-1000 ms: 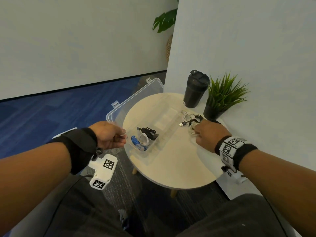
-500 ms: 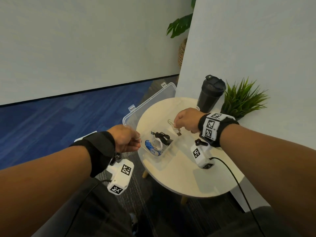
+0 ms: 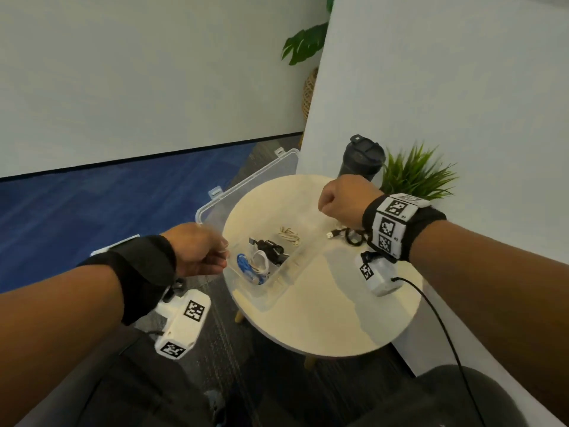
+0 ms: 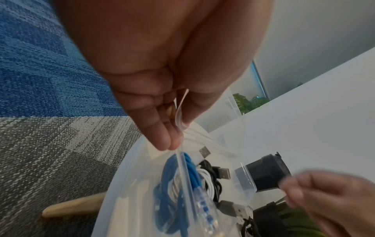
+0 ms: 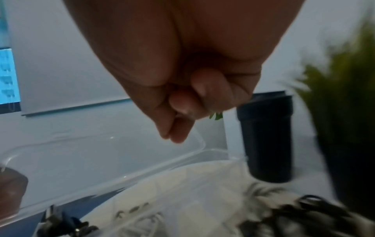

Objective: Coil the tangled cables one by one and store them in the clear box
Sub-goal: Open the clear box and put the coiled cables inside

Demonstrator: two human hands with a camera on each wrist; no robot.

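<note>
Gripping clear box (image 3: 303,257) rim, left hand (image 3: 197,249), long axis running away rightward

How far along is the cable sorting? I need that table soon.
Done: blue, white and black coils lie in the clear box, plus a beige cable. In hand: left hand pinches the box rim; right hand is curled and holds nothing. Left: a black cable on the table.

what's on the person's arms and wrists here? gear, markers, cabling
Bare forearms, no sleeves. The left wrist wears a plain black band with a white camera block bearing square black-and-white markers. The right wrist wears a black band with white marker tiles; its white camera block trails a thin black cable.
</note>
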